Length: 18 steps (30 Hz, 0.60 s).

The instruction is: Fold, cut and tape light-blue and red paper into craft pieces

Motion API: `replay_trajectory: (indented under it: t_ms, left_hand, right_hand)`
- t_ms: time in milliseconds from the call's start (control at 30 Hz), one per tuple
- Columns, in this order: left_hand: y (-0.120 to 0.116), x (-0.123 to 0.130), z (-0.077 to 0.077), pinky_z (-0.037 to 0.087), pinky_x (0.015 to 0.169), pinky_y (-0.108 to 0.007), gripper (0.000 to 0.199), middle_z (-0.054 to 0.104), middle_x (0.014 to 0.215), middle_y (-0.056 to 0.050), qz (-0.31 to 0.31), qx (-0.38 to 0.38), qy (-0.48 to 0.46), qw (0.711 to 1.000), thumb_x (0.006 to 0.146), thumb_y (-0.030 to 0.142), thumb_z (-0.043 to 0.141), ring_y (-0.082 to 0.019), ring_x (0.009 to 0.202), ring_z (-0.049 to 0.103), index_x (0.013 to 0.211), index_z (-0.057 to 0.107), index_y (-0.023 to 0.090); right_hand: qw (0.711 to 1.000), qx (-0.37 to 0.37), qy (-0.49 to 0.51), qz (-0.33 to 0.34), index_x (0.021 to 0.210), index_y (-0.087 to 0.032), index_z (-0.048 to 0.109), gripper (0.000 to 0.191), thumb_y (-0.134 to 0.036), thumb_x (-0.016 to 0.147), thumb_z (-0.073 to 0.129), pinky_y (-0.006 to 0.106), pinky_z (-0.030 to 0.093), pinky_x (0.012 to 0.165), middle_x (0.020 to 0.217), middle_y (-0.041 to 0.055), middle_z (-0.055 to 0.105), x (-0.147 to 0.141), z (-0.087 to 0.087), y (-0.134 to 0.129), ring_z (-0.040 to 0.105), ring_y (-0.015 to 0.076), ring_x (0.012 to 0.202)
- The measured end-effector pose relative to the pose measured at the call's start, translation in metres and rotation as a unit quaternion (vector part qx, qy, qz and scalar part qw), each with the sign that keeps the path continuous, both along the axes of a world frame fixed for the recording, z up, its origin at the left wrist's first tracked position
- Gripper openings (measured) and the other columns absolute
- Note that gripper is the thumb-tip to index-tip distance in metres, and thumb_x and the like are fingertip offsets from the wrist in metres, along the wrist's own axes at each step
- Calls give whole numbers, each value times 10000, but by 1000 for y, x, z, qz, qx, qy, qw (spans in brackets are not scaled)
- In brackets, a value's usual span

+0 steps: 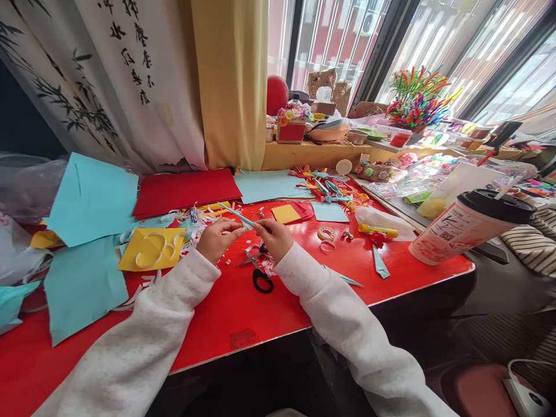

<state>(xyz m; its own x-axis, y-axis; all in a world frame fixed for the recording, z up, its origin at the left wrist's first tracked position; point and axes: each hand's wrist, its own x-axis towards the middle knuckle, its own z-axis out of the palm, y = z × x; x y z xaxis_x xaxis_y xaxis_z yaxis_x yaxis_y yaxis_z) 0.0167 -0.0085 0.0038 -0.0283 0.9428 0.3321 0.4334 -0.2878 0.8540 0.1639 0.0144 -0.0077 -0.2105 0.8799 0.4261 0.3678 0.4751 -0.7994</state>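
Observation:
Over the red table, my left hand (218, 238) and my right hand (276, 236) are close together, both closed on one narrow light-blue paper strip (237, 213). The strip slants up to the left past my left fingers. Just below my right hand lie black-handled scissors (262, 280), blades apart, partly hidden by that hand. Beside my right sleeve is a thin blue paper piece (345, 277). Farther right sits a folded blue paper piece (381, 263) under a red flower-like piece (379, 237).
Blue sheets (87, 289), a yellow square (150, 248) and white scraps cover the left side. Red paper (186, 190) lies at the back. A glue stick (377, 231), a tape roll (326, 233) and a tilted drink cup (460, 229) stand or lie to the right.

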Motion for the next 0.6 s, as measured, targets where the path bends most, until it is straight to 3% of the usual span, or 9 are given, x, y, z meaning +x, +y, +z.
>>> replay_trajectory:
  t_ms: [400, 600]
  left_hand:
    - [1, 0, -1, 384, 694, -270, 236, 539, 748, -16, -6, 10, 21, 1000, 649, 365, 546, -146, 743, 505, 724, 624, 155]
    - [0, 0, -1, 384, 757, -290, 244, 555, 806, -33, -21, 8, 13, 1000, 649, 347, 551, -170, 829, 505, 780, 630, 158]
  right_hand:
    - [998, 50, -31, -4, 749, -150, 602, 183, -257, 758, 453, 233, 383, 598, 650, 28, 553, -2, 2, -1, 491, 117, 622]
    - [996, 62, -51, -26, 767, -158, 594, 189, -256, 769, 433, 229, 378, 595, 686, 35, 554, -1, 3, -3, 492, 117, 630]
